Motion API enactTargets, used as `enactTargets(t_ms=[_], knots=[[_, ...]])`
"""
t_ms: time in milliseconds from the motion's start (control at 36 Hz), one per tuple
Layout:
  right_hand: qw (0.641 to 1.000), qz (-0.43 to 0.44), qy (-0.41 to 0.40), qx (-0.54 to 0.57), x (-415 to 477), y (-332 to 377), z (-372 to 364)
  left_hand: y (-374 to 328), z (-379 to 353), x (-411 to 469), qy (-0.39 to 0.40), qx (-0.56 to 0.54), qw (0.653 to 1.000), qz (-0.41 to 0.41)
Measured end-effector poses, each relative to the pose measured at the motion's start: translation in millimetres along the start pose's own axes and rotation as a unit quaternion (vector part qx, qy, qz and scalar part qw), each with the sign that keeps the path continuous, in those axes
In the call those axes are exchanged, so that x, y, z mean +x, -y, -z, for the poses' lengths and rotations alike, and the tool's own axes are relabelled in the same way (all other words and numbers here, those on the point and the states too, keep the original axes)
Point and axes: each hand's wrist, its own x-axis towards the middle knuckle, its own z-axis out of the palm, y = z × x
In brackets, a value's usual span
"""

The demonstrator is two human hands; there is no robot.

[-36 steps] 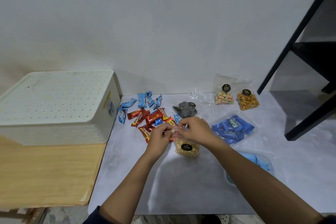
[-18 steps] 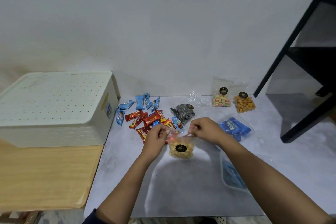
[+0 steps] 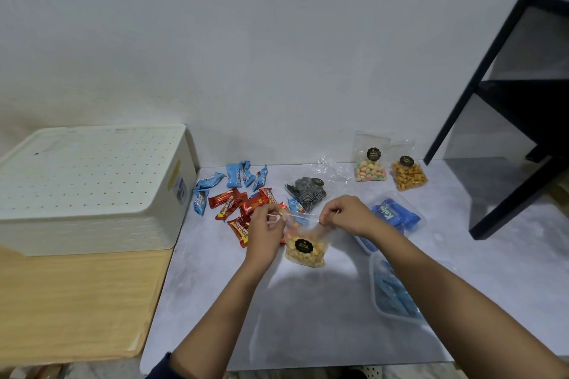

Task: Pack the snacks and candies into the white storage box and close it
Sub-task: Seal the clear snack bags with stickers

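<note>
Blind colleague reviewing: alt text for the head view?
Left hand and right hand pinch the top of a clear snack bag at a grey table. Wrapped candies lie behind it; the white storage box sits closed at left.

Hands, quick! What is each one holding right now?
Left hand: closed, fingers pinching the top of the snack bag.
Right hand: closed, fingers pinching the same bag's top.

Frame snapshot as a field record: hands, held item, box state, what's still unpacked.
left hand: pinches top left of snack bag
right hand: pinches top right of same bag
snack bag: clear, yellow puffs, black label
white box: lid on, left of the snacks
unpacked: red candy bars, blue candies, spiral snack bag, pastel candy bag, orange snack bag
</note>
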Motion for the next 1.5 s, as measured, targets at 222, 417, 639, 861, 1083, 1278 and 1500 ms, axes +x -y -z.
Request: enactTargets(t_ms=[222, 417, 639, 861, 1083, 1278, 1500], knots=[[0.999, 0.029, -0.02, 0.03, -3, 0, -10, -1, -12, -17, 0.016, -0.108, 0.984, 0.139], [0.998, 0.039, 0.042, 0.005, -5, -2, -11, 0, -18, -19, 0.053, -0.17, 0.965, 0.191], [0.996, 0.039, 0.078, -0.018, -5, 0, -16, 4, -9, -12, 0.089, -0.163, 0.965, 0.187], [0.994, 0.034, 0.106, -0.001, -3, 3, -19, 8, -3, -10, 0.13, -0.182, 0.957, 0.187], [0.987, 0.017, 0.161, 0.012, -1, 9, -22, 6, 0, -13, 0.144, -0.236, 0.94, 0.201], [0.981, 0.004, 0.194, 0.006, -4, 6, -27, 8, -1, -17, 0.153, -0.268, 0.93, 0.201], [0.983, 0.002, 0.177, 0.037, -8, 1, -26, 8, 0, -19, 0.17, -0.336, 0.899, 0.224]])
